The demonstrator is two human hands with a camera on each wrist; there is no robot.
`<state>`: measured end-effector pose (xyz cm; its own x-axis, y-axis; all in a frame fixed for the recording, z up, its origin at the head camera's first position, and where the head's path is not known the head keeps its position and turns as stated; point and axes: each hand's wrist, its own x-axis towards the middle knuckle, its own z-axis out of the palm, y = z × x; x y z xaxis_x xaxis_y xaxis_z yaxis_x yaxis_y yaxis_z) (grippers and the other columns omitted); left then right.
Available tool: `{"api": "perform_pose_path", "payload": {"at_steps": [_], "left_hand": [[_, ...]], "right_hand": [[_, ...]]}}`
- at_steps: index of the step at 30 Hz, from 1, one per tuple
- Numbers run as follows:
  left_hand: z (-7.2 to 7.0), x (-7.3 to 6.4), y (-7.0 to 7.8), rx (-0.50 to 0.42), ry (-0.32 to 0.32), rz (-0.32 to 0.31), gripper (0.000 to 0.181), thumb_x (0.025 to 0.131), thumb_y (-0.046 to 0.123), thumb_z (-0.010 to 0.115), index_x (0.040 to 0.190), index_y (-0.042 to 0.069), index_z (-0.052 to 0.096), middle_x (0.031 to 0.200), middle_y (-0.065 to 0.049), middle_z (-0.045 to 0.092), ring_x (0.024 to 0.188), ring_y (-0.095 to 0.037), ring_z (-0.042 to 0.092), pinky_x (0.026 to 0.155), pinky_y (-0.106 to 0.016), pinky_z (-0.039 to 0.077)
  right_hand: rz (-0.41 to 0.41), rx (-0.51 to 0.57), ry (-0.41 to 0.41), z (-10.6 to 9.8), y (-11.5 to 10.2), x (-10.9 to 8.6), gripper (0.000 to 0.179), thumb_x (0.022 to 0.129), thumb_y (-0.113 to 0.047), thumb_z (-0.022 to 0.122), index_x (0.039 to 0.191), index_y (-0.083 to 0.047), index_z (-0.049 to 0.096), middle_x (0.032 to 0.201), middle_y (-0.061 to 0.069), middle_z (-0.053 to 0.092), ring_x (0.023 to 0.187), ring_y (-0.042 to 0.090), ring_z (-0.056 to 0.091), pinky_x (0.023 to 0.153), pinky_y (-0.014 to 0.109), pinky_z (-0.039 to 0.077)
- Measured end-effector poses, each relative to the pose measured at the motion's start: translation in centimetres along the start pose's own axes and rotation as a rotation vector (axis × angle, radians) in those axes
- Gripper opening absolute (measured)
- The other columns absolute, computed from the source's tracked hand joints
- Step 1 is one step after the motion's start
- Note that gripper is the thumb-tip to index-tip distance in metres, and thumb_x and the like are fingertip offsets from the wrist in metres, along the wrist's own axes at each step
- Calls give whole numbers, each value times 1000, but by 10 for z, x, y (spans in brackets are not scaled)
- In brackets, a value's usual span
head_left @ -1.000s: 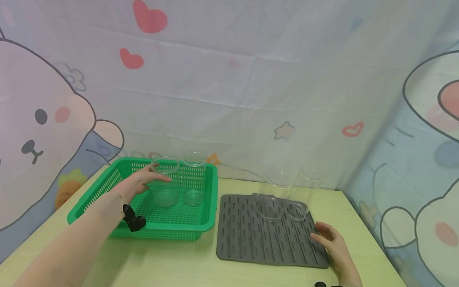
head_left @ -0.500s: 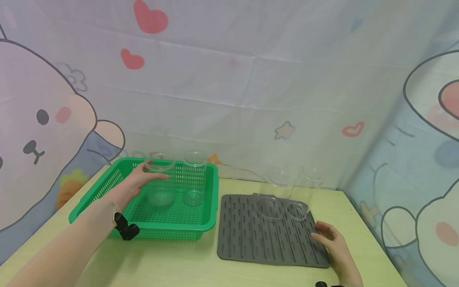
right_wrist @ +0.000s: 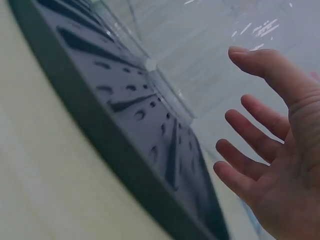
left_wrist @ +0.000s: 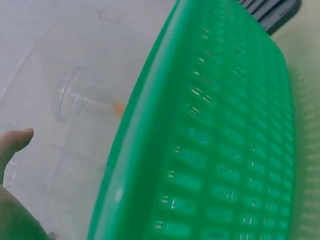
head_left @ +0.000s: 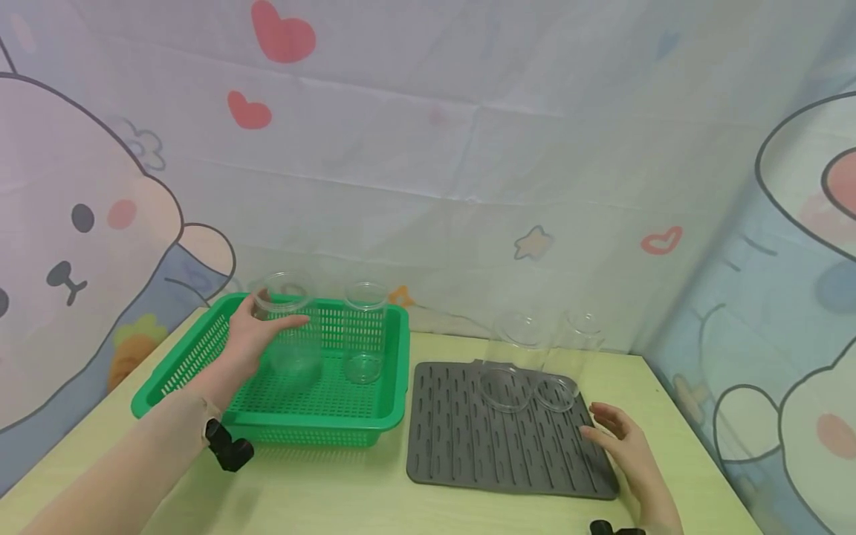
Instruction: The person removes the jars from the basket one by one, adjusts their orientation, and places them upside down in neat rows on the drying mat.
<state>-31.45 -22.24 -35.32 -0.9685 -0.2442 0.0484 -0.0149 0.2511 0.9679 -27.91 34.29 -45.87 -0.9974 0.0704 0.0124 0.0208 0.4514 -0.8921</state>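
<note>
Head view: left hand (head_left: 250, 334) grips clear cup (head_left: 299, 349) at green basket (head_left: 307, 422), centre-left; best kept upright, away from neighbouring glass (head_left: 364, 334); right hand (head_left: 628, 449) relaxed, holding nothing, by gray mat (head_left: 461, 446), lower right

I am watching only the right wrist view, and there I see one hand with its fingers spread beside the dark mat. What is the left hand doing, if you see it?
Observer: The left hand grips a wide clear cup near its rim.
Operator: Thank you. Does any other cup stand close to that one?
Observer: Yes, a narrower clear cup stands upright in the green basket, just to the right of the gripped one.
Operator: I understand. And where exactly is this basket placed?
Observer: It is on the table, to the left of the dark mat.
</note>
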Motion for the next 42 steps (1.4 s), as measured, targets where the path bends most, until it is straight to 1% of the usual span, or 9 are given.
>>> {"api": "perform_pose_path", "payload": {"at_steps": [3, 5, 8, 10, 14, 17, 27, 35, 42], "left_hand": [[4, -7, 3, 0, 64, 64, 98, 83, 27, 79, 158, 15, 16, 164, -12, 14, 150, -37, 16, 115, -59, 27], [7, -11, 6, 5, 107, 110, 101, 81, 26, 81, 158, 16, 17, 163, -10, 19, 149, -35, 19, 116, -58, 28], [14, -17, 9, 10, 165, 172, 102, 77, 23, 84, 157, 17, 22, 160, -9, 27, 148, -32, 24, 116, -56, 29], [18, -21, 11, 17, 194, 198, 102, 75, 21, 86, 156, 17, 25, 158, -9, 32, 146, -31, 28, 116, -55, 29], [29, -30, 15, 44, 221, 239, 100, 75, 20, 86, 156, 17, 27, 157, -11, 32, 144, -33, 29, 116, -56, 28], [37, -36, 18, 62, 231, 292, 99, 75, 20, 86, 155, 17, 28, 157, -13, 30, 145, -35, 27, 115, -59, 26], [67, -52, 16, 118, 260, 565, 96, 65, 14, 91, 148, 12, 42, 148, -18, 39, 139, -38, 33, 111, -61, 29], [88, -66, 16, 280, 337, 825, 94, 57, 19, 94, 140, 8, 51, 134, -20, 50, 125, -41, 42, 105, -61, 31], [108, -76, 13, 415, 408, 992, 100, 46, 21, 98, 136, 11, 55, 129, -16, 54, 119, -39, 47, 101, -60, 37]], "right_hand": [[-32, -46, 22, -4, -10, -1, 66, 95, -28, 65, 148, -3, 34, 150, 18, 40, 131, 20, 41, 93, 15, 41], [-59, -45, 27, -6, -16, -2, 66, 95, -28, 66, 147, -3, 36, 149, 16, 42, 125, 8, 43, 87, 9, 40], [-111, -34, 26, -8, -25, -4, 65, 94, -28, 67, 146, -3, 37, 144, 10, 46, 115, -8, 43, 86, 7, 41], [-154, -20, 16, -9, -30, -6, 64, 94, -26, 67, 145, -3, 37, 138, 0, 49, 111, -14, 43, 87, 7, 43], [-242, 4, 7, -9, -41, -11, 61, 94, -22, 67, 144, -2, 38, 125, -23, 50, 110, -16, 46, 88, 6, 43], [-305, 13, 14, -8, -52, -15, 59, 93, -17, 68, 143, 0, 40, 121, -29, 50, 111, -16, 48, 89, 6, 44], [-481, 44, 52, 5, -84, -22, 61, 88, -3, 71, 141, 0, 41, 128, -20, 53, 116, -11, 49, 92, 6, 44], [-540, 22, 22, 22, -112, -28, 75, 84, -2, 74, 147, 1, 34, 138, -2, 50, 119, -10, 47, 92, 6, 44], [-597, 47, -43, 42, -127, -33, 81, 81, 2, 75, 150, -5, 32, 145, 17, 43, 122, -8, 47, 94, 11, 46]]}}
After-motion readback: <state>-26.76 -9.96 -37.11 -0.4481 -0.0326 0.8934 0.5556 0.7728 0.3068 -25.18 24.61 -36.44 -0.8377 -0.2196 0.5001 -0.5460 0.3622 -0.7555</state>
